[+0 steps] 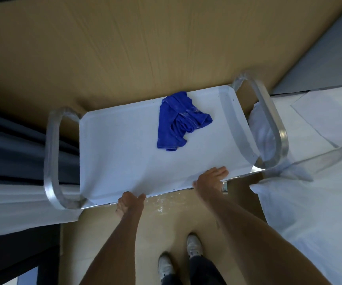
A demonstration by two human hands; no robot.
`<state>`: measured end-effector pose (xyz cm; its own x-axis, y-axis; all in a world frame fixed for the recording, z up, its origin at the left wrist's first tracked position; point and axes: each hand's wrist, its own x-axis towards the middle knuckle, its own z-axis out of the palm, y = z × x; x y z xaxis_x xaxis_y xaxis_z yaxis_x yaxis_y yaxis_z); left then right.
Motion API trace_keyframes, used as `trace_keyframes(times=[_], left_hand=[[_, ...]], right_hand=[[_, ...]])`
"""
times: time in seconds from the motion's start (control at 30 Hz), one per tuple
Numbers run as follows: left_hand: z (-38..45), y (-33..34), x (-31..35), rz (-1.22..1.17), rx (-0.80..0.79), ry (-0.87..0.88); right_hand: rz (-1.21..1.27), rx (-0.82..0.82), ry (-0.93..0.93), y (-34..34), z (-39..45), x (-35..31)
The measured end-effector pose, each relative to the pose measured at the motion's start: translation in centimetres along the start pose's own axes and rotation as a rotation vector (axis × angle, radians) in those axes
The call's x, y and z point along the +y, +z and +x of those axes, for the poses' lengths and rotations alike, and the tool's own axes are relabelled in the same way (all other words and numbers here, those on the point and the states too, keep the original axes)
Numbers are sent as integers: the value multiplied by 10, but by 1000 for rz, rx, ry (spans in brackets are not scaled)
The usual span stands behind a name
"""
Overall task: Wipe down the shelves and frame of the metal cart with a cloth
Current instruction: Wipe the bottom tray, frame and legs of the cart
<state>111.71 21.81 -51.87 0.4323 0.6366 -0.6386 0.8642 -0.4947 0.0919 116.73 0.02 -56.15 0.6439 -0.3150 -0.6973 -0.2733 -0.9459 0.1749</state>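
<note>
Your left hand and right hand each clasp the near rim of the white metal cart's top shelf. The crumpled blue cloth lies loose on that shelf, towards its far right, well apart from both hands.

Blue cloth (white-flecked) on white shelf, silver frame.
</note>
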Motion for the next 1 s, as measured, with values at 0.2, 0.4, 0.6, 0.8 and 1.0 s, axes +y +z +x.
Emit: trace_keyframes(times=[0.2,0.4,0.6,0.8,1.0], left_hand=[[4,-16,23,16,-40,-48],[33,-51,95,246,-137,42],[52,-64,208,-81,-78,327],[77,-35,236,-189,-175,365],[81,-19,236,-389,-244,353]], right_hand=[[-55,-27,56,-20,1,-7],[67,71,-58,-104,4,-32],[608,400,-93,-170,72,-81],[439,245,-129,-146,108,-94],[568,558,-152,-135,109,-98]])
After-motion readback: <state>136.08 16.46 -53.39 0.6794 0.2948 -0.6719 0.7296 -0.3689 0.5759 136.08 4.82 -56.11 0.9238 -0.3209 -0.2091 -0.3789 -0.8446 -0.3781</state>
